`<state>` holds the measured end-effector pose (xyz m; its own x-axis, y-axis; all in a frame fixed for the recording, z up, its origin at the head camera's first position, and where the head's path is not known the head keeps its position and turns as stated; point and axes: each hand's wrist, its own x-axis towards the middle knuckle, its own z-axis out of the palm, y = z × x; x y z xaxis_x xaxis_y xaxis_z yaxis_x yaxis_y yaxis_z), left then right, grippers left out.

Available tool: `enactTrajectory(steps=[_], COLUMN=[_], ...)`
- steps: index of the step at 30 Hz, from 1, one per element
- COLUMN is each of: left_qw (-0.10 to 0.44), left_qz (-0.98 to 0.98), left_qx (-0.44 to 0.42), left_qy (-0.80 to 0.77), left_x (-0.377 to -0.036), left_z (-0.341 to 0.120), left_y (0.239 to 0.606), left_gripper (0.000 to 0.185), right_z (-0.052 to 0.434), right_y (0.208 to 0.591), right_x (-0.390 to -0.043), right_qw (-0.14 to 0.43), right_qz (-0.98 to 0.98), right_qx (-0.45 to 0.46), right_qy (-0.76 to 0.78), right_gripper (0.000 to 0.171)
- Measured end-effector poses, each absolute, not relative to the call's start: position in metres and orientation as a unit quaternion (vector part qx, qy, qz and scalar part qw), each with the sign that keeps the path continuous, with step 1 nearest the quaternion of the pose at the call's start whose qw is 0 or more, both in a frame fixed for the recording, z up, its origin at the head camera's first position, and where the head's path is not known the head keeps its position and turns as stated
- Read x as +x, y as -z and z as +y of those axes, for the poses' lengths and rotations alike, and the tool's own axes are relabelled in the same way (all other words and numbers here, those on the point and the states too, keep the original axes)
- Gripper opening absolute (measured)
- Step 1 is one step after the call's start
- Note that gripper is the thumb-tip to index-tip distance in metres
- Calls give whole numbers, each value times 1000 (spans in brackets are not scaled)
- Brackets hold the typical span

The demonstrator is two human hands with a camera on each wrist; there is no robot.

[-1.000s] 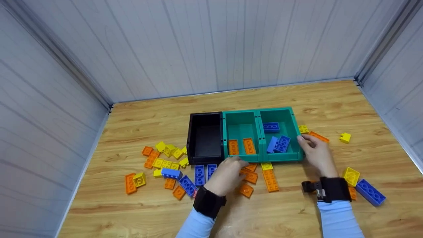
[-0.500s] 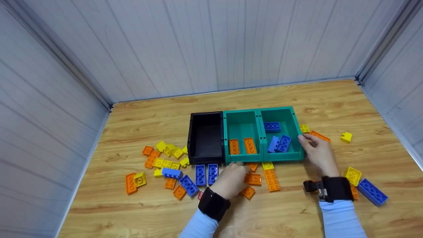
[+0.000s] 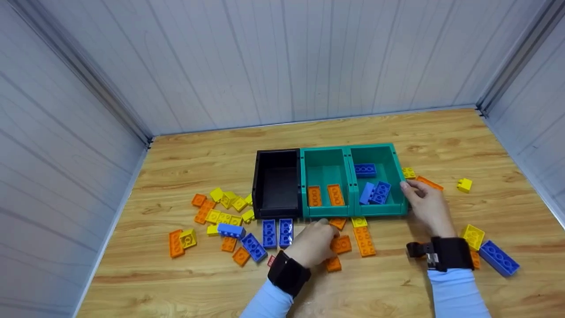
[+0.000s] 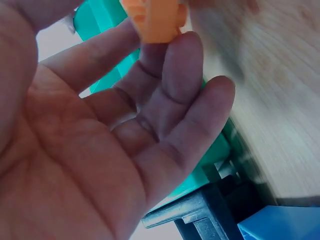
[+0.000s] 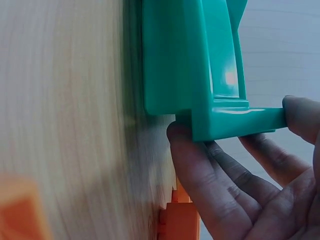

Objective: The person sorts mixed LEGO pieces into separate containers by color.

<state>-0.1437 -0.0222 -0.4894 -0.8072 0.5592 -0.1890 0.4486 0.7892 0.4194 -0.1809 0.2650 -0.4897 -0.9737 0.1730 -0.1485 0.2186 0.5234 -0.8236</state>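
Observation:
My left hand (image 3: 312, 243) is low over the orange bricks in front of the bins, with an orange brick (image 4: 157, 20) at its fingertips in the left wrist view. Thumb and index seem to pinch it, though the contact is partly out of frame. Another orange brick (image 3: 333, 264) lies by the thumb. My right hand (image 3: 427, 207) grips the front right corner of the right green bin (image 5: 200, 65), fingers beneath and thumb on the rim. That bin has several blue bricks (image 3: 380, 192). Inside the middle green bin (image 3: 325, 154) lie two orange bricks (image 3: 335, 194).
A black bin (image 3: 278, 214) adjoins the green ones on the left. Left of my left hand are scattered yellow bricks (image 3: 224, 218), blue bricks (image 3: 269, 233) and orange ones. Beyond my right wrist lie a yellow brick (image 3: 473, 236) and a long blue brick (image 3: 499, 258). Panel walls (image 3: 273, 66) enclose the table.
My left hand has moved slightly toward me and right among the orange bricks, which have shifted and turned. My right hand stays on the bin. The whole view has drifted a little.

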Motion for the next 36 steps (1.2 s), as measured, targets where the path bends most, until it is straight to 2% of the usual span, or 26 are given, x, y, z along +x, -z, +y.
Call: enactTrajectory(steps=[5, 11, 16, 21, 24, 28, 30, 36], left_qw=[145, 58, -33, -108, -94, -15, 6, -22], left_qz=[926, 919, 896, 888, 911, 944, 960, 990], left_qx=[280, 273, 228, 183, 150, 97, 72, 21], left_qy=[-207, -277, -381, -408, -373, -315, -271, -138], left_x=[-146, -150, -156, -167, -176, -195, -204, -216], left_z=[-25, -31, -33, -23, -10, 13, 23, 41], left_y=[488, 480, 473, 464, 457, 453, 456, 473], left_gripper=[17, 15, 22, 47, 49, 42, 40, 33], right_z=[265, 267, 267, 266, 267, 269, 270, 269], right_y=[489, 488, 487, 490, 492, 491, 491, 490], right_x=[-181, -181, -181, -181, -181, -180, -180, -180], right_qw=[30, 36, 38, 24, 14, 11, 13, 21], right_qz=[872, 867, 863, 871, 878, 880, 879, 880], right_qx=[111, 112, 117, 106, 94, 94, 96, 97], right_qy=[476, 484, 489, 478, 470, 466, 466, 464], right_gripper=[75, 76, 76, 74, 73, 74, 75, 76])
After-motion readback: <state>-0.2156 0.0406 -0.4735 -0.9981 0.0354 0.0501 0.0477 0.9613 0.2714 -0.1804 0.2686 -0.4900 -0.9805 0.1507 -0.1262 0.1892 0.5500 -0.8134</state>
